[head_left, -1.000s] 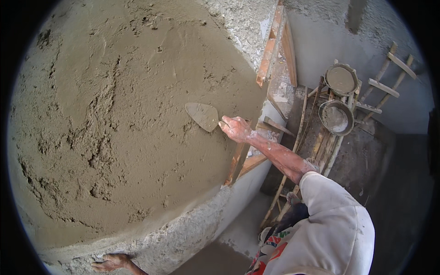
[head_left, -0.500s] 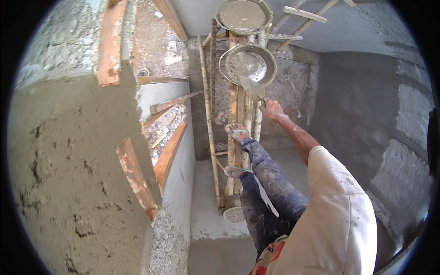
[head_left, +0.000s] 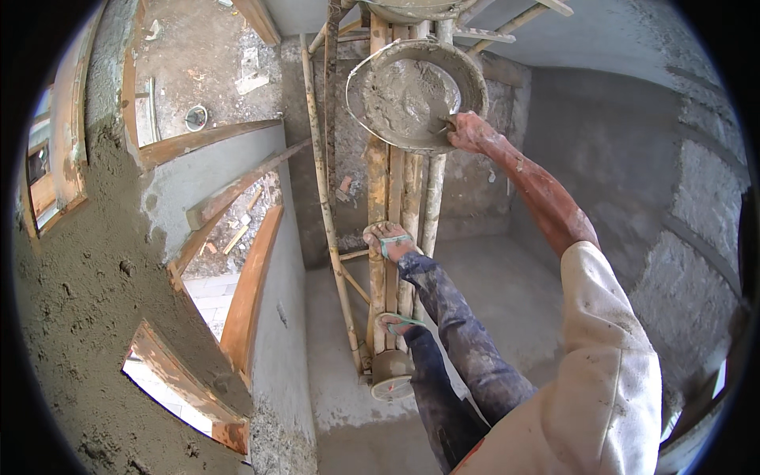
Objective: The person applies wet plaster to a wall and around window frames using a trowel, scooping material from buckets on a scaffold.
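1. Where the right hand (head_left: 473,133) reaches the near right rim of a round bucket (head_left: 473,77), its fingers close around the handle of a trowel (head_left: 449,122); this grip is pressed together on the tool.
2. The trowel sits inside the bucket's rim, its long axis slanting from the hand inward, with the working end toward the mortar (head_left: 392,103).
3. Most of its blade cannot be made out against the grey, wet mix, and the hand covers much of the handle, so the tip's exact direction is unclear.
4. That mortar lies lumpy across the bucket, with a shiny wet patch near the middle.
5. Just beyond, a second bucket (head_left: 416,14) is cut off by the upper edge; its contents are hard to judge.
6. Both stand over long poles and planks (head_left: 378,182), on which the person's sandalled feet (head_left: 388,233) rest.
7. Near the feet is a small round container (head_left: 392,365), its contents unclear.
8. The left hand is outside the view.
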Tool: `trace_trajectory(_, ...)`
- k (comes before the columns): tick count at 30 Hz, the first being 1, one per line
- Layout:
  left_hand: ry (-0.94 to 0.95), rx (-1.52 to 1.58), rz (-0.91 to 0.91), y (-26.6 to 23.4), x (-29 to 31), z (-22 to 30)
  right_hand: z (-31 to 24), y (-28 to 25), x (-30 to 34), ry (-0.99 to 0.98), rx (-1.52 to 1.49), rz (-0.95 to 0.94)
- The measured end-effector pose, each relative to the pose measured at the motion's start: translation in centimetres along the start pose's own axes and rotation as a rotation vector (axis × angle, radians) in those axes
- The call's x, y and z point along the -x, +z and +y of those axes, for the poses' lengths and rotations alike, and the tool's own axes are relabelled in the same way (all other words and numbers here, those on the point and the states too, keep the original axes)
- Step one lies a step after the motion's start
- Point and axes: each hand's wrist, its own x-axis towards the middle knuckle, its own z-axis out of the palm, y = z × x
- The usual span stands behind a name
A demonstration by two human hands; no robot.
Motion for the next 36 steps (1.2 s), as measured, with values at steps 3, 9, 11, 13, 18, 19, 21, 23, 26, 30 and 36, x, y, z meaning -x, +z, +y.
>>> trace_trajectory(3,0.011,0.043,0.005,1.9,-1.3,1.1,2.5,3.1,-2.5,0.075,-0.148,0.053)
trace_trajectory(9,0.01,0.024,0.039,1.9,-2.1,0.6,0.5,2.6,-0.5,0.138,-0.494,0.167)
trace_trajectory(11,0.005,0.024,0.05,1.5,-2.2,0.1,1.0,2.0,1.1,0.157,-0.501,0.166)
trace_trajectory(13,-0.016,0.01,0.071,0.4,-1.6,-1.0,0.1,1.6,2.8,0.169,-0.541,0.228)
trace_trajectory(18,-0.124,-0.053,0.152,-4.4,3.0,-8.5,-3.7,-2.1,5.6,0.207,-0.614,0.289)
trace_trajectory(19,-0.153,-0.065,0.181,-5.5,4.0,-10.8,-4.0,-3.0,7.0,0.194,-0.568,0.323)
trace_trajectory(21,-0.214,-0.09,0.235,-8.4,6.2,-16.3,-4.5,-4.4,10.1,0.177,-0.481,0.392)
trace_trajectory(23,-0.293,-0.145,0.296,-12.9,10.8,-22.6,-10.8,-5.6,14.8,0.078,-0.752,0.423)
trace_trajectory(26,-0.393,-0.189,0.401,-18.9,17.3,-30.6,-20.0,-8.8,23.2,0.067,-1.564,0.203)
trace_trajectory(30,-0.443,-0.2,0.661,-24.7,21.6,-38.0,-31.4,-14.9,35.7,-0.164,-2.006,0.29)
trace_trajectory(36,-0.377,-0.386,1.198,-32.1,15.7,-43.1,-43.0,-24.1,49.8,-0.292,-1.943,0.971)
